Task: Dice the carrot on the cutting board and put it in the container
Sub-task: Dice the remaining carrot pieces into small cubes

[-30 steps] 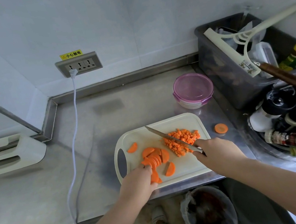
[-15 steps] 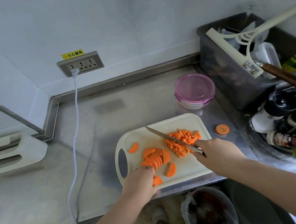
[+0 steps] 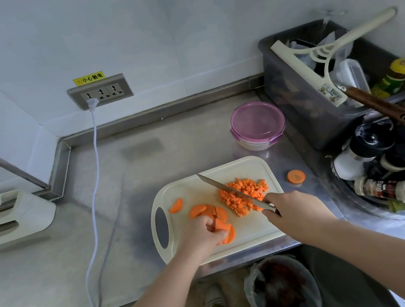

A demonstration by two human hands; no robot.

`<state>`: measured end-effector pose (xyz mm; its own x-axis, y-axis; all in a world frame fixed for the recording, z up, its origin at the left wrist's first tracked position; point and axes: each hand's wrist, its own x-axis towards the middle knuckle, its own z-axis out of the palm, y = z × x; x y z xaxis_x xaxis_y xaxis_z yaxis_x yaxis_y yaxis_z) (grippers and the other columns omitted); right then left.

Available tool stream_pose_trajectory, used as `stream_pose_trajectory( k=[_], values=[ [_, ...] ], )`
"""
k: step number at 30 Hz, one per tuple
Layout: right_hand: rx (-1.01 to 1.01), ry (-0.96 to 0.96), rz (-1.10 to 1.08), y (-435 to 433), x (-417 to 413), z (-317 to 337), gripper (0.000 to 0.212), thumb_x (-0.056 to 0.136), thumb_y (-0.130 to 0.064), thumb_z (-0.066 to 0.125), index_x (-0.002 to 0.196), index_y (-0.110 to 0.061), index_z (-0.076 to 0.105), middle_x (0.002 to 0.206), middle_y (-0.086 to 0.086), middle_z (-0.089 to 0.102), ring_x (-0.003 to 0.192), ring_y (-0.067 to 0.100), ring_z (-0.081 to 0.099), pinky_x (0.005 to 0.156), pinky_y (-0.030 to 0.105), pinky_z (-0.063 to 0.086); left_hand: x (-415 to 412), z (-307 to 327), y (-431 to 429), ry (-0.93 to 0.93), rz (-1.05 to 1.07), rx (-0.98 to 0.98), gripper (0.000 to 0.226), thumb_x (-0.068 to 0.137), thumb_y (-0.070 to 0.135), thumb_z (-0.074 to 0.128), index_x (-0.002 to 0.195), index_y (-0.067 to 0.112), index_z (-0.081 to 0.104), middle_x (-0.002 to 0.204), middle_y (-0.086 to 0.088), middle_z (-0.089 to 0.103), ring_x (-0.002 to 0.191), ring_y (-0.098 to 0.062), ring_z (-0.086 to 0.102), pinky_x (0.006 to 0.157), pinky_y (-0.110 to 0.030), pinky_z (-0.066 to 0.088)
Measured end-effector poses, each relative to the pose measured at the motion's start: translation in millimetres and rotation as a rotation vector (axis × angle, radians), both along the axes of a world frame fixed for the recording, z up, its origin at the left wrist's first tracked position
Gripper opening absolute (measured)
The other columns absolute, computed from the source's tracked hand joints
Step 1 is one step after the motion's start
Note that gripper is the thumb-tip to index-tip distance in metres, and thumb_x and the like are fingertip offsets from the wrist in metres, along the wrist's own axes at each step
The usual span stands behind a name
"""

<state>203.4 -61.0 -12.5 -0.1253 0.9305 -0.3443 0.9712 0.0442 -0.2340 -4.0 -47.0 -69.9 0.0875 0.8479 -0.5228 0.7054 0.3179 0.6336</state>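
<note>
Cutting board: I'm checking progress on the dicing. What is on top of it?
A pile of diced carrot under the knife, and uncut slices. The left hand pinches some slices and hides how many lie beneath it.

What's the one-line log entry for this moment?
step: dicing; left hand: grips carrot slices at cutting board; right hand: holds knife across diced pile; container: lid on; stray carrot round: on counter

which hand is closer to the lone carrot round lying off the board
Right. The right hand, gripping the knife, is close by, left of the carrot round; the left hand holds carrot slices farther left on the cutting board.
</note>
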Motion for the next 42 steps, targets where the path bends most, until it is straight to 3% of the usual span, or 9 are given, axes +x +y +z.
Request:
stream_pose_trajectory(
  k=[4,8,12,16,20,22,28,35,42],
  values=[
    [0.002,0.001,-0.018,-2,4,0,0.026,0.100,-0.037,0.039,0.112,-0.020,0.053,0.077,-0.006,0.052,0.069,0.018,0.051,0.054,0.027,0.039,8,-3,2,0.166,-0.029,0.147,0.012,0.085,0.029,0.066,0.080,0.022,0.057,0.082,0.007,0.065,0.076,-0.008,0.058,0.064,-0.020,0.043],
    [0.003,0.002,-0.029,-3,6,-1,0.026,0.100,-0.037,0.039,0.114,-0.021,0.054,0.076,-0.005,0.052,0.069,0.018,0.051,0.056,0.028,0.040,11,6,-4,0.475,-0.333,0.397,0.011,0.094,0.029,0.052,0.099,0.021,0.058,0.101,0.004,0.061,0.090,-0.016,0.059,0.074,-0.025,0.044],
    [0.007,0.016,-0.016,-4,3,0,0.026,0.100,-0.037,0.038,0.114,-0.021,0.053,0.077,-0.005,0.052,0.067,0.018,0.049,0.049,0.023,0.033,18,0,-13,0.561,-0.482,0.451,0.018,0.093,0.027,0.054,0.109,0.019,0.055,0.111,0.002,0.057,0.093,-0.021,0.060,0.078,-0.033,0.051],
    [0.007,0.013,-0.011,-4,1,1,0.026,0.100,-0.037,0.038,0.113,-0.021,0.053,0.076,-0.005,0.051,0.067,0.017,0.049,0.050,0.024,0.034,19,-7,-19,0.533,-0.484,0.445,0.021,0.098,0.031,0.043,0.105,0.020,0.060,0.104,0.003,0.062,0.091,-0.019,0.062,0.075,-0.032,0.051],
    [0.001,0.004,-0.012,-5,0,1,0.025,0.100,-0.038,0.038,0.111,-0.020,0.052,0.078,-0.005,0.052,0.069,0.017,0.051,0.056,0.027,0.040,9,-4,-9,0.247,-0.084,0.274,0.021,0.089,0.032,0.063,0.108,0.024,0.060,0.098,0.006,0.066,0.095,-0.014,0.062,0.078,-0.025,0.046],
    [0.002,0.002,-0.012,-5,0,1,0.026,0.100,-0.037,0.038,0.111,-0.020,0.053,0.078,-0.005,0.052,0.069,0.017,0.051,0.059,0.027,0.042,5,-4,-5,0.186,0.002,0.236,0.028,0.086,0.030,0.067,0.112,0.023,0.059,0.095,0.007,0.064,0.094,-0.012,0.062,0.079,-0.022,0.044],
    [0.006,0.004,-0.010,-6,-2,1,0.025,0.100,-0.037,0.038,0.112,-0.021,0.053,0.076,-0.005,0.051,0.068,0.018,0.051,0.056,0.027,0.040,14,-5,-9,0.382,-0.213,0.228,0.020,0.091,0.035,0.058,0.104,0.020,0.062,0.100,0.002,0.065,0.097,-0.018,0.062,0.082,-0.027,0.047],
    [0.014,0.019,-0.020,-6,0,0,0.025,0.100,-0.037,0.038,0.112,-0.021,0.053,0.077,-0.005,0.051,0.069,0.018,0.051,0.057,0.028,0.041,21,-1,-10,0.541,-0.336,0.303,0.043,0.090,0.044,0.056,0.124,0.019,0.050,0.122,0.000,0.055,0.106,-0.020,0.059,0.085,-0.030,0.050],
    [0.020,0.024,-0.029,-7,3,-2,0.027,0.100,-0.038,0.038,0.119,-0.024,0.053,0.080,-0.005,0.052,0.070,0.018,0.050,0.051,0.023,0.034,27,-2,-12,0.575,-0.339,0.312,0.035,0.091,0.046,0.053,0.116,0.021,0.057,0.109,0.002,0.064,0.097,-0.018,0.062,0.081,-0.030,0.053]
  ],
)
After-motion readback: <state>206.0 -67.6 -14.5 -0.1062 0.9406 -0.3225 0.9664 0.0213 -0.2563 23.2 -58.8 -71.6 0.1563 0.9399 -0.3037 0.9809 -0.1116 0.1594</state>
